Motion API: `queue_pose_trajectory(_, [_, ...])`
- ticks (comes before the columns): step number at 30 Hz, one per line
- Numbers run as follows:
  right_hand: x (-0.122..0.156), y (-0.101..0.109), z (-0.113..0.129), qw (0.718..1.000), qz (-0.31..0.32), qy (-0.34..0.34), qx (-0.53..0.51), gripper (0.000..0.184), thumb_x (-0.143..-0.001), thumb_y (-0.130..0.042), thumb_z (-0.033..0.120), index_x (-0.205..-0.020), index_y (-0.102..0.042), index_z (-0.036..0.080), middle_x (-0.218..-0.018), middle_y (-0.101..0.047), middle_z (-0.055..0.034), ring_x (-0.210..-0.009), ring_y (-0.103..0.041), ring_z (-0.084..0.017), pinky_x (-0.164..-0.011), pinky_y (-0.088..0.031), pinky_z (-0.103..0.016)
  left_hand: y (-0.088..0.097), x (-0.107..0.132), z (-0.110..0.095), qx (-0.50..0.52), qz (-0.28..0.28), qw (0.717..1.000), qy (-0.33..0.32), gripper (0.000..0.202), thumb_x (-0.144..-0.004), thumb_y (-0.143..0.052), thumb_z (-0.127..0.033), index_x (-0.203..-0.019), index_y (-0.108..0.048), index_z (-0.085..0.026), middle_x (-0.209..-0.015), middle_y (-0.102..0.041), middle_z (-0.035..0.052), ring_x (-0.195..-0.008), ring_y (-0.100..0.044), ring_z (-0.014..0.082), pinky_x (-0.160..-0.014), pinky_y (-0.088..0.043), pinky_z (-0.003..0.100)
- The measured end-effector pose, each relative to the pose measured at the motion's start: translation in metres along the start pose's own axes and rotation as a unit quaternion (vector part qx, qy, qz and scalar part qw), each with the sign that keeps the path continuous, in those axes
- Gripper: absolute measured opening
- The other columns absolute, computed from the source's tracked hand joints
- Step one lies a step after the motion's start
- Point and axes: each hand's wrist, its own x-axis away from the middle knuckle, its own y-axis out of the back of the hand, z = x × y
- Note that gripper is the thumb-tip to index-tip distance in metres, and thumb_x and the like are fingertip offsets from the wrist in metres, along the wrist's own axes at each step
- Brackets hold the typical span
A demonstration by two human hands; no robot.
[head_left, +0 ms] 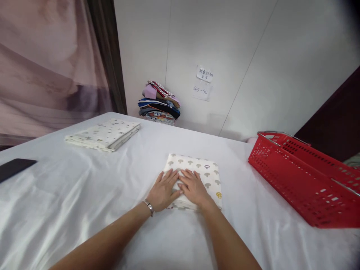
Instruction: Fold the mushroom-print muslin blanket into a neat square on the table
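Observation:
A folded white cloth (209, 174) with a grey mushroom print and a few odd-coloured motifs lies flat in front of me. Both palms press down on its top. My left hand (163, 190), with a metal bracelet at the wrist, rests on the cloth's left part, fingers stretched forward. Beside it, my right hand (194, 187) lies flat near the middle, fingers pointing up and to the left. The two hands almost meet at the thumbs and fingertips. Neither hand grips anything. The hands cover part of the cloth's left side and front.
A second folded cloth (104, 133) with a small scattered print lies on the white-covered table (112, 187) at the back left. A dark flat phone-like object (17, 168) is at the left edge. A red basket (303, 183) stands right. Behind the table is a fabric stack (160, 103).

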Motion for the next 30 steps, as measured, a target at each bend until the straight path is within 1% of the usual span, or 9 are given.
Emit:
queue_pose_trajectory(4, [0.0,0.003,-0.002,0.999,0.022,-0.01,-0.026,0.038,-0.089,-0.039,0.033,-0.126,-0.046,0.028,-0.14,-0.035,0.0007,-0.132,-0.022,-0.017,-0.107,-0.013,-0.041,-0.002,-0.001,0.001,-0.003,-0.016,1.0,-0.005,0.059,-0.086,-0.033,-0.054,-0.134,-0.035,-0.019,-0.141,-0.035,0.0072,-0.132,-0.023,0.0246,-0.108,-0.015,0.048])
queue_pose_trajectory(7, [-0.004,0.02,-0.009,0.997,0.061,-0.024,-0.05,0.041,-0.088,-0.039,0.038,-0.128,-0.044,0.029,-0.142,-0.032,-0.0002,-0.131,-0.024,-0.018,-0.106,-0.018,-0.039,-0.003,0.0,0.001,-0.005,-0.015,1.0,-0.008,0.058,-0.086,-0.032,-0.054,-0.132,-0.038,-0.02,-0.142,-0.033,0.0065,-0.133,-0.022,0.0256,-0.107,-0.016,0.049])
queue_pose_trajectory(9, [-0.009,0.034,-0.021,0.997,0.043,-0.058,-0.025,0.045,-0.087,-0.039,0.041,-0.131,-0.042,0.028,-0.143,-0.03,-0.0026,-0.132,-0.023,-0.02,-0.106,-0.019,-0.039,-0.004,0.0,0.002,-0.006,-0.013,1.0,-0.01,0.058,-0.086,-0.031,-0.055,-0.131,-0.04,-0.02,-0.142,-0.032,0.0064,-0.133,-0.021,0.0261,-0.107,-0.016,0.049])
queue_pose_trajectory(12, [-0.016,0.047,-0.048,0.99,-0.011,-0.126,0.064,0.051,-0.088,-0.038,0.043,-0.134,-0.036,0.023,-0.145,-0.025,-0.0066,-0.134,-0.013,-0.023,-0.106,-0.01,-0.046,-0.004,0.0,0.003,-0.008,-0.009,1.0,-0.008,0.06,-0.086,-0.029,-0.057,-0.13,-0.041,-0.019,-0.143,-0.031,0.0067,-0.133,-0.021,0.0261,-0.108,-0.015,0.049])
queue_pose_trajectory(14, [-0.017,0.044,-0.068,0.98,-0.003,-0.179,0.091,0.053,-0.089,-0.034,0.043,-0.136,-0.032,0.02,-0.146,-0.022,-0.0077,-0.135,-0.011,-0.024,-0.106,-0.008,-0.047,-0.004,0.0,0.002,-0.008,-0.003,1.0,-0.008,0.06,-0.086,-0.029,-0.057,-0.13,-0.041,-0.018,-0.143,-0.03,0.0064,-0.133,-0.02,0.0258,-0.108,-0.015,0.05])
queue_pose_trajectory(16, [-0.015,0.034,-0.084,0.971,0.022,-0.224,0.082,0.055,-0.089,-0.03,0.045,-0.138,-0.029,0.019,-0.147,-0.02,-0.0067,-0.135,-0.011,-0.022,-0.105,-0.013,-0.043,-0.002,0.0,0.002,-0.005,0.003,1.0,-0.008,0.06,-0.086,-0.028,-0.057,-0.13,-0.041,-0.018,-0.143,-0.03,0.0061,-0.133,-0.02,0.0257,-0.108,-0.016,0.05])
queue_pose_trajectory(19, [-0.012,0.018,-0.097,0.967,0.033,-0.245,0.066,0.057,-0.089,-0.026,0.047,-0.139,-0.024,0.02,-0.148,-0.015,-0.0027,-0.135,-0.007,-0.019,-0.105,-0.017,-0.036,0.001,-0.001,0.0,0.0,0.011,1.0,-0.008,0.06,-0.086,-0.028,-0.056,-0.13,-0.041,-0.018,-0.143,-0.031,0.0059,-0.133,-0.02,0.0257,-0.108,-0.016,0.05])
queue_pose_trajectory(26, [-0.011,0.015,-0.098,0.965,0.044,-0.249,0.073,0.058,-0.089,-0.025,0.048,-0.14,-0.023,0.021,-0.149,-0.013,-0.001,-0.135,-0.005,-0.019,-0.105,-0.016,-0.036,0.002,-0.001,-0.001,0.013,0.014,1.0,0.0,0.06,-0.086,-0.029,-0.057,-0.129,-0.043,-0.018,-0.142,-0.032,0.0063,-0.133,-0.021,0.0257,-0.108,-0.014,0.049])
queue_pose_trajectory(30, [-0.015,0.027,-0.094,0.962,0.071,-0.247,0.086,0.056,-0.089,-0.025,0.047,-0.139,-0.025,0.022,-0.148,-0.015,-0.0031,-0.135,-0.009,-0.022,-0.105,-0.012,-0.046,-0.001,-0.001,0.0,0.012,0.005,1.0,-0.007,0.06,-0.086,-0.027,-0.058,-0.129,-0.042,-0.019,-0.143,-0.031,0.0058,-0.133,-0.02,0.0259,-0.108,-0.015,0.05])
